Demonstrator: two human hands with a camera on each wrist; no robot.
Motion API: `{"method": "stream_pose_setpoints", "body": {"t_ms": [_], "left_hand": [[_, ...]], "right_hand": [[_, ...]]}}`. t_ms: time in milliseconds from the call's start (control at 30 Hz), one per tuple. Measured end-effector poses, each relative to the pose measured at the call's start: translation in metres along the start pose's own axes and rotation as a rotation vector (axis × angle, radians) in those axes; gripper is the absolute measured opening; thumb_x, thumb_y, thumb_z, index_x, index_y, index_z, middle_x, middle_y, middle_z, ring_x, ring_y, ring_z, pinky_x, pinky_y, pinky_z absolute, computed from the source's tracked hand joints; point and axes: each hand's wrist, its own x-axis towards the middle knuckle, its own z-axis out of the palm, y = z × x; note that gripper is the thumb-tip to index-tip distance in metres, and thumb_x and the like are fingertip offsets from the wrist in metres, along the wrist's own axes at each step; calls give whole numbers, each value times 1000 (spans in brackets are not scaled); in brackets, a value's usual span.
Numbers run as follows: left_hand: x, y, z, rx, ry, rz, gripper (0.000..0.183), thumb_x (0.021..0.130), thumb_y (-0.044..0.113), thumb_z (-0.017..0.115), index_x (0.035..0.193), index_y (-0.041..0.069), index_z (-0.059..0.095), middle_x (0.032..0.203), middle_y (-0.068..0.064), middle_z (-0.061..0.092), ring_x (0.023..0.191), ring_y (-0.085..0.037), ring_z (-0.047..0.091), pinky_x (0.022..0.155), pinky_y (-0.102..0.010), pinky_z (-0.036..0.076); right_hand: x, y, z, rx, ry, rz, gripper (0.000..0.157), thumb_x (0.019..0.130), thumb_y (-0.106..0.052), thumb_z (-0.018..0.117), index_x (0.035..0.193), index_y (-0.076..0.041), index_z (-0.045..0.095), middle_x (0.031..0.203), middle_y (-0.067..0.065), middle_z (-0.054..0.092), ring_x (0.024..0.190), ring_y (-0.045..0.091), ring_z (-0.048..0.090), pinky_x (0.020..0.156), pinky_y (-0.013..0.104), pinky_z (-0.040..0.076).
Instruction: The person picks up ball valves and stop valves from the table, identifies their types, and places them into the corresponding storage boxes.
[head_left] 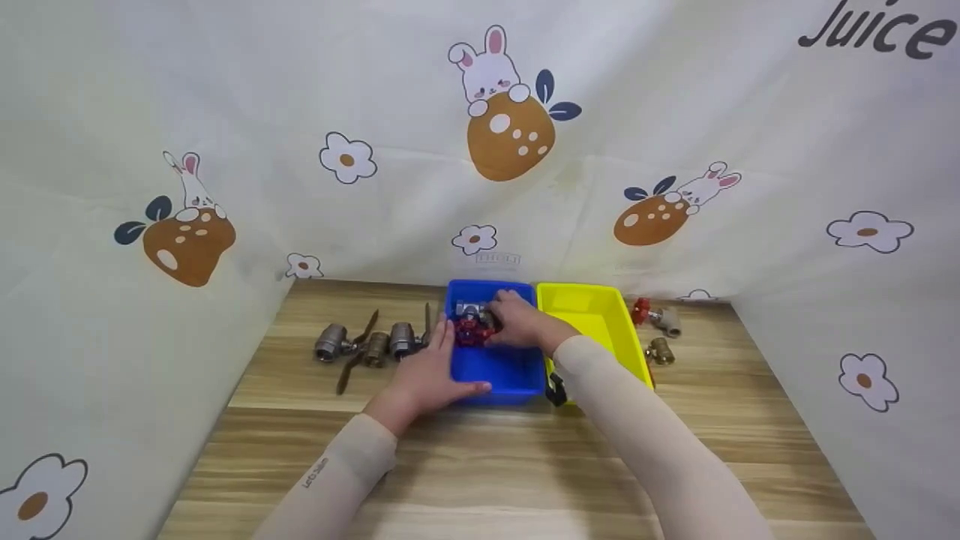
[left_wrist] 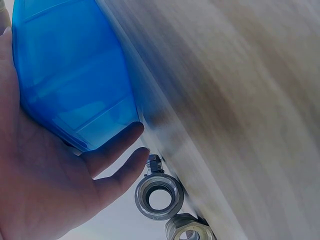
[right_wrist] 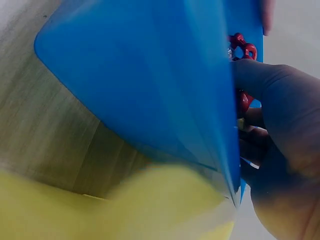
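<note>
On my head feed, R hand (head_left: 519, 319) is inside the blue bin (head_left: 495, 367), ctr of frame, thumb + fingers curled round a red-handled valve (head_left: 474, 332) toward the bin's upper part; R wrist cam shows its red handle (right_wrist: 245, 102) at upper rt. A metal body (head_left: 471, 308) shows just above the red; can't tell if it's the same pc. L hand (head_left: 427, 379) is spread, fingers straight along the bin's left wall, thumb out by the lower edge. Yellow bin (head_left: 592, 322) sits just rt of the blue one. Mid-left I've got three valves (head_left: 377, 349) on the wood table (head_left: 465, 465); two more valves (head_left: 661, 351) at mid-right, by the yellow bin.
</note>
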Motion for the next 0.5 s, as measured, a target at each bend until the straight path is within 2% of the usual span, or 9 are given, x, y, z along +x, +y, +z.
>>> {"method": "stream_pose_setpoints", "body": {"t_ms": [133, 367, 500], "left_hand": [[-2, 2, -2, -3, -10, -1, 138, 86, 87, 72, 177, 4, 10, 185, -14, -1, 134, -52, 64, 110, -62, 54], [1, 1, 0, 8, -9, -8, 137, 86, 88, 71, 177, 6, 9, 185, -13, -2, 133, -51, 65, 108, -61, 55], [2, 0, 1, 5, -11, -15, 138, 86, 88, 70, 178, 7, 8, 185, -13, -2, 134, -51, 64, 109, -62, 55]], "right_hand": [[0, -1, 1, 0, -13, 3, 66, 99, -38, 86, 150, -2, 64, 141, 15, 59, 134, 32, 52, 123, 48, 44], [-1, -5, -2, -5, -51, 46, 71, 102, -42, 83, 156, -2, 59, 158, 19, 53, 145, 35, 48, 128, 53, 38], [0, -6, -3, -13, -78, 62, 72, 103, -43, 81, 157, -3, 58, 160, 20, 52, 148, 36, 47, 129, 53, 36]]}}
